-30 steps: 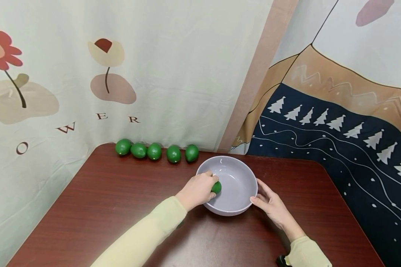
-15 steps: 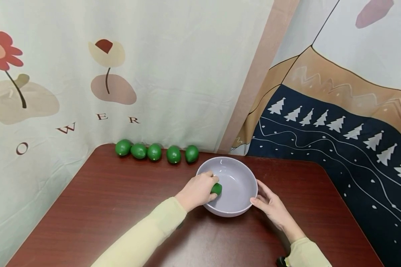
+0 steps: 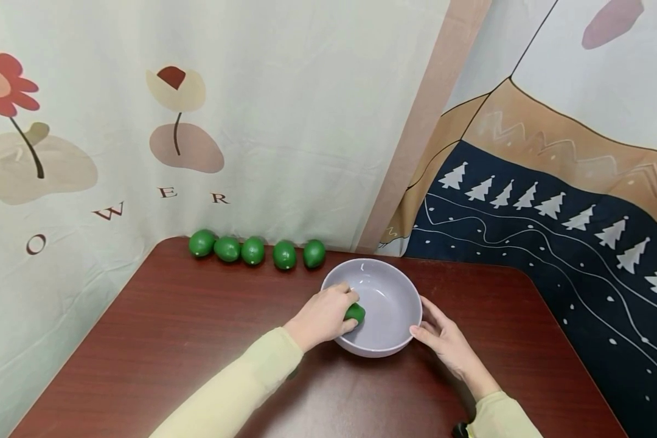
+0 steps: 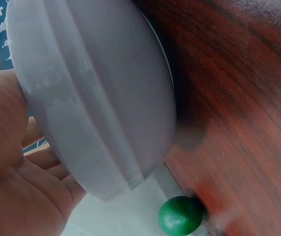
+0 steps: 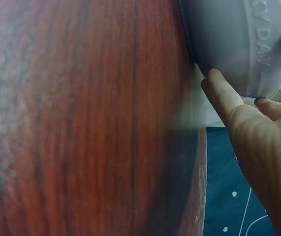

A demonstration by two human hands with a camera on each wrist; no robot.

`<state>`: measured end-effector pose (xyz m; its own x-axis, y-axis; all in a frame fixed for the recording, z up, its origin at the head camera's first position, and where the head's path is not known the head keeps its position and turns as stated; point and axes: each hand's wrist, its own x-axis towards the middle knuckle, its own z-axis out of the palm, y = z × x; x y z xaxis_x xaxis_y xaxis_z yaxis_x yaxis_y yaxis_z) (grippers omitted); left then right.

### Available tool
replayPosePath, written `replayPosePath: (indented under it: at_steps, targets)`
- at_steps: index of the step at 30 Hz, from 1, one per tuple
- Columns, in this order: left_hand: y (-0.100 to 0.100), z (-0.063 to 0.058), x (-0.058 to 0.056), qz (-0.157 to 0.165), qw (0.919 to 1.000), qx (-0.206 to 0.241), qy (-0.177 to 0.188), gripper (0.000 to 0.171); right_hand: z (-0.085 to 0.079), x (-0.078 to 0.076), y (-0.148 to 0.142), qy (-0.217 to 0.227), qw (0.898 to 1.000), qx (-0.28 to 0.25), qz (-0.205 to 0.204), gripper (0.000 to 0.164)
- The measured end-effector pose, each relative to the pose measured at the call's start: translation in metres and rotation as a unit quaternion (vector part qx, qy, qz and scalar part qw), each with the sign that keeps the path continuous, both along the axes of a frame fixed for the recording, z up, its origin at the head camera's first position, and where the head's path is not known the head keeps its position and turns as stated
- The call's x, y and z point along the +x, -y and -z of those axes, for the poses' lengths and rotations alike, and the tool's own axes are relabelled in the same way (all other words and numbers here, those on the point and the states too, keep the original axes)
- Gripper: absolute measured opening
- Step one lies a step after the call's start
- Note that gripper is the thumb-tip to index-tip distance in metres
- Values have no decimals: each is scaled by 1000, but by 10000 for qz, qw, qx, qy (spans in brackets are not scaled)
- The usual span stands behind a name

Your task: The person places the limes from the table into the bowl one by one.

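Note:
A pale lavender bowl (image 3: 385,304) stands upright on the table, right of centre in the head view. Over its left rim reaches my left hand (image 3: 323,313), with fingers and thumb around a green lime (image 3: 356,312) inside the bowl. The fingertips are partly hidden from above. My right hand (image 3: 451,344) holds the bowl's right side, thumb at the rim and fingers against the outer wall. From the right wrist, those fingers (image 5: 224,91) show touching the bowl's side (image 5: 224,39), which bears raised letters. The left wrist view shows the bowl's outer wall (image 4: 106,98) close up.
Several more limes (image 3: 253,250) stand in a row along the back edge of the dark red wooden table (image 3: 159,340). One lime (image 4: 181,215) also shows in the left wrist view. Printed curtains (image 3: 306,121) hang right behind the table.
Slightly more of the lime shows between my left fingers and thumb. Both hands and the bowl stay almost in place; the whole head view has shifted a little downward.

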<state>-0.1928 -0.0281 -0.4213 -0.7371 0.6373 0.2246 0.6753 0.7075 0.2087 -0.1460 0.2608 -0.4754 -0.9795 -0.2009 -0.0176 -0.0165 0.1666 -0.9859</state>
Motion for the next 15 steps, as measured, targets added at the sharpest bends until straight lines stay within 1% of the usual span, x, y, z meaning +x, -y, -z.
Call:
replayPosePath:
  at_steps: [8, 15]
  targets:
    - [5, -2, 3, 200, 9994, 261, -96, 26, 0, 0, 0, -10, 10000, 22, 11, 74]
    - [10, 0, 2, 363, 9977, 452, -350, 27, 0, 0, 1, -15, 10000, -15, 5, 74]
